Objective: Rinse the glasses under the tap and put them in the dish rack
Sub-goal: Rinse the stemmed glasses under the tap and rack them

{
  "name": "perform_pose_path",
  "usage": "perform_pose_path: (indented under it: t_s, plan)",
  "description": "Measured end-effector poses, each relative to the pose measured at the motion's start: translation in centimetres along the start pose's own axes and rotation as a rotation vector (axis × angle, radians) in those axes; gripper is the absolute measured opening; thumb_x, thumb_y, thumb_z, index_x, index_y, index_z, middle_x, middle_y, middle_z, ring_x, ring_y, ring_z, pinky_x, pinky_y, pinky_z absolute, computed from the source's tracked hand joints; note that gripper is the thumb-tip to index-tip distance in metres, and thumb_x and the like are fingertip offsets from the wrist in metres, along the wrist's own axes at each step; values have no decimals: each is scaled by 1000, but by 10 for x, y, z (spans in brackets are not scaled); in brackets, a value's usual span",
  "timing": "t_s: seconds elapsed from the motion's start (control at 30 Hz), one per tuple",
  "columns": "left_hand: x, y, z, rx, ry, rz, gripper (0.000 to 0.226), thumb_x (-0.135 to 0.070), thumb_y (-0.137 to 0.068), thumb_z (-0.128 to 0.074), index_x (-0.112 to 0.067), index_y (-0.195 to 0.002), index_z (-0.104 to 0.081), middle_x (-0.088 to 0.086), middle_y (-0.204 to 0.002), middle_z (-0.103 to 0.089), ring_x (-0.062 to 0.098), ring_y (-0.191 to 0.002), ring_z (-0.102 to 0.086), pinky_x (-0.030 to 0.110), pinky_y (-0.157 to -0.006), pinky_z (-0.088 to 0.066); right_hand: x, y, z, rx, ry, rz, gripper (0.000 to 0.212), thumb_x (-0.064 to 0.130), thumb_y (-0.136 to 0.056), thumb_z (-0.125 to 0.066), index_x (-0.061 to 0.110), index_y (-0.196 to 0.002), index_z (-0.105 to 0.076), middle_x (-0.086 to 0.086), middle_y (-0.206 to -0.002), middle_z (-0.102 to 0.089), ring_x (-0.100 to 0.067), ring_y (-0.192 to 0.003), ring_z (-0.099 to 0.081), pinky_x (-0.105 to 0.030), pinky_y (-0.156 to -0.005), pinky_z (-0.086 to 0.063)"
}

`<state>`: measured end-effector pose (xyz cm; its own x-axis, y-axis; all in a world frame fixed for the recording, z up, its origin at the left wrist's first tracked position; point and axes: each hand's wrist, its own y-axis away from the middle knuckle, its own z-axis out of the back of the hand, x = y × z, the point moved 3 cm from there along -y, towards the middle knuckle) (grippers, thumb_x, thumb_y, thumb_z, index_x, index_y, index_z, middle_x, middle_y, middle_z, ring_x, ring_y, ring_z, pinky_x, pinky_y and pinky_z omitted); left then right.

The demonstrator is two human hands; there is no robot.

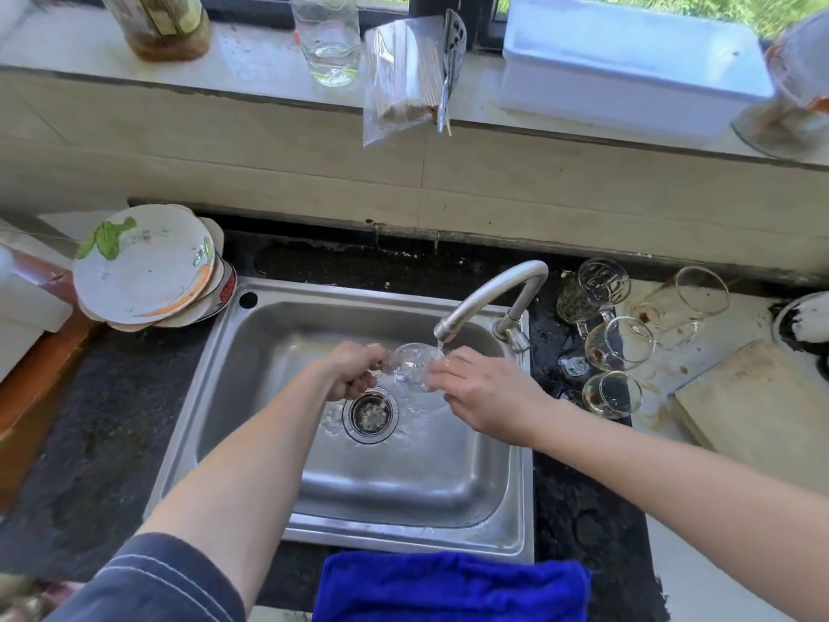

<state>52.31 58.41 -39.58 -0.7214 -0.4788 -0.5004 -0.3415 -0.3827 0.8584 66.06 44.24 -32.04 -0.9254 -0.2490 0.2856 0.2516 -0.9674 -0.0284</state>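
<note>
Clear glass, wet and slick: the glass [410, 365] lies on its side over the sink [359, 294], just under the tap [493, 293] stream. The left hand [354, 370] curls round one end, seemingly the handle. The right hand [484, 392] touches the other end, and whether it grips I cannot tell. The glass is light, stiff and breakable, so the handle looks the surest hold.
</note>
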Motion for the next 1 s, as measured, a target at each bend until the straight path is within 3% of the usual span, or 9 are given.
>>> perform_pose_path:
  t_s: [0.1,0.23,0.37,0.47,0.57,0.67,0.83,0.93,1.0]
  plan:
    - [5,3,-10,117,-39,111,20,-22,-86,-54,-15,-68,-51,4,-58,-42,4,-30,-22,9,-32,-17,2,-6,3,65,-2,-128,38,14,-85,-64,13,-123,-63,0,-128,-58,-25,-108,-56,-41,-68,-56]
    - [18,-6,-14,176,-96,215,35,-42,-94,-50,-13,-75,-58,1,-50,-46,2,-27,-24,10,-31,-19,-1,-11,7,241,-252,-374,46,31,-94,-55,27,-139,-47,9,-144,-45,-17,-127,-45,-41,-99,-44]
    - [27,-4,-32,172,-6,219,29,-31,-94,-45,-11,-74,-55,3,-46,-47,5,-31,-22,9,-35,-14,-1,-21,6,174,-514,-588,40,36,-85,-63,26,-124,-58,4,-131,-52,-20,-118,-52,-43,-97,-45]
    - [28,-6,-39,123,81,161,29,-26,-92,-49,-14,-66,-48,8,-56,-46,7,-32,-21,11,-35,-12,2,-19,0,176,-614,-541,23,32,-84,-64,31,-107,-68,9,-121,-61,-17,-114,-55,-42,-99,-44]
    - [29,-3,-42,105,119,132,28,-27,-92,-48,-13,-69,-50,7,-58,-45,7,-29,-23,10,-33,-13,-6,-16,-2,138,-575,-680,33,41,-85,-61,30,-115,-60,6,-120,-62,-20,-114,-56,-42,-95,-46]
    - [27,-5,-42,81,222,83,29,-27,-92,-51,-16,-66,-44,6,-59,-44,7,-31,-23,11,-34,-12,5,-17,-4,180,-433,-527,35,54,-85,-48,36,-113,-60,10,-124,-59,-20,-117,-50,-45,-96,-44]
    - [26,-6,-38,49,298,4,13,-22,-96,-49,-14,-89,-57,8,-62,-57,10,-37,-35,14,-38,-20,2,-11,4,77,-439,-572,41,41,-95,-52,30,-134,-53,9,-142,-50,-18,-126,-49,-41,-101,-42]
    - [23,-3,-38,17,394,-65,11,-12,-94,-49,-17,-90,-59,6,-66,-58,15,-50,-43,21,-46,-29,14,-12,-5,193,-445,-465,29,41,-94,-57,30,-119,-66,7,-132,-60,-18,-121,-55,-41,-97,-44]
    - [21,0,-30,-31,407,-94,13,-12,-98,-46,-16,-98,-58,11,-76,-58,18,-54,-47,24,-49,-34,8,-8,-8,197,-487,-514,27,38,-92,-59,29,-117,-68,6,-128,-63,-18,-119,-56,-41,-98,-45]
